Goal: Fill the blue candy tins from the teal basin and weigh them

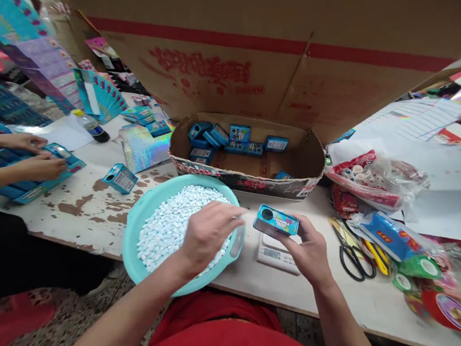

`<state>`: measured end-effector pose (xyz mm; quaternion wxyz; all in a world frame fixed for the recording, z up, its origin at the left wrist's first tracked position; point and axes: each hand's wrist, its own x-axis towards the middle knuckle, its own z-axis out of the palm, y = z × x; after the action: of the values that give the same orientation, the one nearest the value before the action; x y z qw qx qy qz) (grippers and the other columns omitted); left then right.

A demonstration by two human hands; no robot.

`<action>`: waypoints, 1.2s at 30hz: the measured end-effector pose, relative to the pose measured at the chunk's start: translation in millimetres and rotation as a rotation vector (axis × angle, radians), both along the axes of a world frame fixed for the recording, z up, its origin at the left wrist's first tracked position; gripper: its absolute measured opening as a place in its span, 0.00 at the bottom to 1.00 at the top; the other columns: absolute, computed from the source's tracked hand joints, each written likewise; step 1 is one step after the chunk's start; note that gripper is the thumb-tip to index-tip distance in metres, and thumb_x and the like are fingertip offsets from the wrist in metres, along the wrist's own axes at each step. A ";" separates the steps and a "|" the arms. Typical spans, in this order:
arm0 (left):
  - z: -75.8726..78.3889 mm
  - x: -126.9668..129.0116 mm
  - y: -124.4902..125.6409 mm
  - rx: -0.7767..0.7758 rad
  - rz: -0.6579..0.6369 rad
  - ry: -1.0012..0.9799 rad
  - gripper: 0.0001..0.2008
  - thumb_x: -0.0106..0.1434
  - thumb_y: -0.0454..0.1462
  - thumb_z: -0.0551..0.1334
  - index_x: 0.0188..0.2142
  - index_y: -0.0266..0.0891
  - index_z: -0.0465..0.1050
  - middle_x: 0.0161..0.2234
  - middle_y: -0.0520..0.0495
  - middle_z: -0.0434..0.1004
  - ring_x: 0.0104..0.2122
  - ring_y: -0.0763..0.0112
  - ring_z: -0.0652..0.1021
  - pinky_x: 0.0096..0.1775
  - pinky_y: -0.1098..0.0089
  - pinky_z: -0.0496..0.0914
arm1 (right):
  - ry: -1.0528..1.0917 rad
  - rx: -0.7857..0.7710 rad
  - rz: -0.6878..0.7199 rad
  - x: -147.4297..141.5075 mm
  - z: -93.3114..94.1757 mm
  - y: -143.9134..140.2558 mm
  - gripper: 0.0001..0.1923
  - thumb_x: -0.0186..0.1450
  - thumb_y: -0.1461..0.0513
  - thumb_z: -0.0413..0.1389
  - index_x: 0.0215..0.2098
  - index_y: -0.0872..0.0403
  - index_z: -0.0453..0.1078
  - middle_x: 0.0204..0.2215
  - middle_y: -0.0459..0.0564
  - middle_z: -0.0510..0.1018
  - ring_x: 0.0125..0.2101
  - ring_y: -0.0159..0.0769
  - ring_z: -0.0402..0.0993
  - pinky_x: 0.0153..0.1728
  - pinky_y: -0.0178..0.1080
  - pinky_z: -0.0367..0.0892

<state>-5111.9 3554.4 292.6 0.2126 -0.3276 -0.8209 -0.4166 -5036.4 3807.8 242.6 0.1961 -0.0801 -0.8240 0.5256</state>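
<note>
Fingers [292, 243] of right hand [309, 255] pinch blue box [276, 221] from beneath.

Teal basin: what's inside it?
The teal basin holds a heap of small white pellets. The left hand covers part of the heap; the basin's bottom stays hidden.

The bowl [137, 225] is light green, the candies [170, 225] are white, and the little box [276, 221] is blue.

One teal basin [137, 225], one cardboard tray [310, 154], one scale [274, 253], one pair of scissors [350, 254], one bottle [91, 125].
</note>
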 end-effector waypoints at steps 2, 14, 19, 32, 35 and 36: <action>11.9 -1.1 24.4 -0.043 -0.106 0.118 0.07 0.66 0.37 0.60 0.41 0.40 0.76 0.38 0.47 0.82 0.37 0.70 0.79 0.43 0.69 0.73 | -0.007 0.026 0.101 -0.5 12.5 -10.4 0.20 0.58 0.57 0.65 0.47 0.51 0.71 0.41 0.49 0.79 0.39 0.37 0.76 0.44 0.40 0.72; 32.3 -27.1 -5.6 -0.166 -0.210 -0.367 0.15 0.62 0.42 0.64 0.49 0.45 0.70 0.44 0.51 0.77 0.43 0.69 0.77 0.45 0.69 0.71 | 0.041 0.001 0.481 -54.6 53.0 -36.9 0.23 0.62 0.56 0.62 0.54 0.47 0.66 0.46 0.49 0.79 0.43 0.37 0.78 0.45 0.38 0.75; 44.0 -76.2 -73.6 -0.069 0.561 -0.243 0.21 0.59 0.50 0.62 0.50 0.47 0.70 0.45 0.49 0.77 0.40 0.61 0.77 0.42 0.61 0.71 | 0.153 0.346 0.165 -171.4 71.1 25.5 0.23 0.63 0.54 0.59 0.55 0.51 0.67 0.52 0.55 0.75 0.52 0.43 0.74 0.52 0.45 0.69; -88.6 -187.6 -185.3 -0.579 0.812 -0.131 0.17 0.60 0.49 0.51 0.37 0.43 0.73 0.25 0.46 0.69 0.26 0.61 0.73 0.27 0.65 0.64 | -0.281 0.758 0.048 -364.4 1.5 106.0 0.16 0.67 0.56 0.57 0.49 0.55 0.70 0.49 0.54 0.74 0.47 0.40 0.73 0.48 0.48 0.71; -70.1 -160.0 -175.6 -0.614 0.788 -0.101 0.18 0.65 0.48 0.50 0.39 0.41 0.72 0.38 0.41 0.75 0.39 0.51 0.76 0.38 0.56 0.70 | -0.303 0.830 0.044 -360.0 -6.0 102.6 0.10 0.59 0.58 0.65 0.35 0.57 0.74 0.40 0.60 0.78 0.47 0.51 0.74 0.48 0.56 0.68; -64.8 -148.7 -168.7 -0.577 0.767 -0.085 0.18 0.66 0.48 0.49 0.40 0.41 0.72 0.41 0.41 0.76 0.43 0.51 0.76 0.43 0.55 0.70 | -0.318 0.850 0.048 -357.0 -4.6 102.3 0.10 0.56 0.59 0.67 0.30 0.57 0.73 0.37 0.62 0.78 0.46 0.54 0.74 0.47 0.58 0.68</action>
<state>-5260.7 3385.7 227.7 0.2174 -0.0294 -0.9726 -0.0765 -5393.3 3910.2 238.0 0.0704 -0.0529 -0.9881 0.1263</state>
